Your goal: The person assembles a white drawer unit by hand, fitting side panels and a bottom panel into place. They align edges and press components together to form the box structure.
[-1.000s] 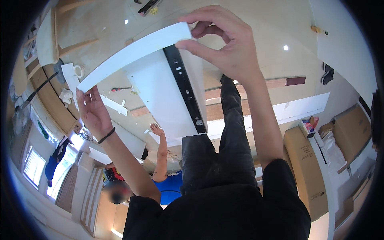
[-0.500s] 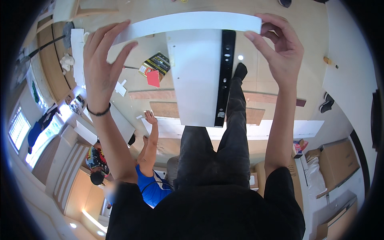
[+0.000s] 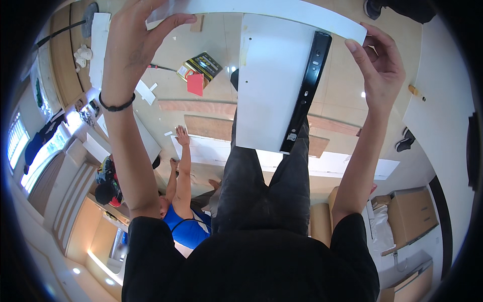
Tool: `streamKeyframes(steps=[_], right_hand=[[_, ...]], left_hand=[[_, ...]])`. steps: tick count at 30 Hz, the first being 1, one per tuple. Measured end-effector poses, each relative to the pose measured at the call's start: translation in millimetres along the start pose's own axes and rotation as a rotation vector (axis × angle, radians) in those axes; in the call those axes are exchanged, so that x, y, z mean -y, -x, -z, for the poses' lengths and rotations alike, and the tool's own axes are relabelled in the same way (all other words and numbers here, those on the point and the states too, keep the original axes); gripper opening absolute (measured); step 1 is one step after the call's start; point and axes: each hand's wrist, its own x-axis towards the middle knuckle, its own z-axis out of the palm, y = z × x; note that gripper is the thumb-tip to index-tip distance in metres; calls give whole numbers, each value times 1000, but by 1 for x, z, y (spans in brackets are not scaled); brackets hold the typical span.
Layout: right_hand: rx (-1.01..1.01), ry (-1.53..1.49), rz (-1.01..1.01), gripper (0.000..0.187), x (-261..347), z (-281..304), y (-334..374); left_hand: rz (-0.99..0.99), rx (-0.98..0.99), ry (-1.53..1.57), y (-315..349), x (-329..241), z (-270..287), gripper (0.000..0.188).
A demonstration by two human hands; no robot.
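Held out in front of me is a white drawer [image 3: 274,80], its long front edge running across the top of the view. A black metal slide rail [image 3: 307,90] is fixed along the right of its white panel. My left hand [image 3: 133,48] is closed at the left end of that edge; part of this hand is cut off by the top of the view. At the right end, my right hand [image 3: 383,68] pinches the corner between thumb and curled fingers. The drawer hangs tilted over my legs.
On the floor lie a black and yellow box [image 3: 209,64], a red card [image 3: 195,84], a screwdriver [image 3: 162,67], wooden strips [image 3: 209,127] and a long white board [image 3: 206,151]. A person in blue [image 3: 188,226] sits at lower left. Cardboard boxes [image 3: 412,216] stand at right.
The drawer has risen and shifted right, and its right end has dipped. Both hands moved with it. My legs have changed stride, and the seated person has shifted slightly left in view.
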Motion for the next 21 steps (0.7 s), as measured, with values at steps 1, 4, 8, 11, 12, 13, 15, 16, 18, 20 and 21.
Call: streamKeyframes(steps=[1,4,8,11,12,13,15,16,18,20,21], right_hand=[[-5,-5,17,38,0,0,0],[-10,7,4,39,0,-1,0],[-19,16,-8,39,0,0,0],[-15,13,-19,39,0,0,0],[-8,23,-22,39,0,0,0],[-1,32,-26,39,2,0,-1],[12,34,-65,40,9,0,-3],[18,35,-84,40,15,-2,-5],[24,269,-9,42,32,-5,-9],[23,452,121,43,57,-10,-15],[17,518,213,42,71,-13,-21]], left_hand=[[-9,13,23,-3,0,0,35],[11,30,7,-2,0,0,34],[24,78,0,-3,8,2,33],[4,106,156,-8,18,2,33],[16,111,151,-8,20,2,32],[28,115,145,-8,21,2,32],[40,113,144,-8,21,2,31],[39,106,148,-8,19,1,31],[47,95,126,-7,14,1,30],[70,83,72,-4,9,1,30],[72,88,82,-5,9,2,30]])
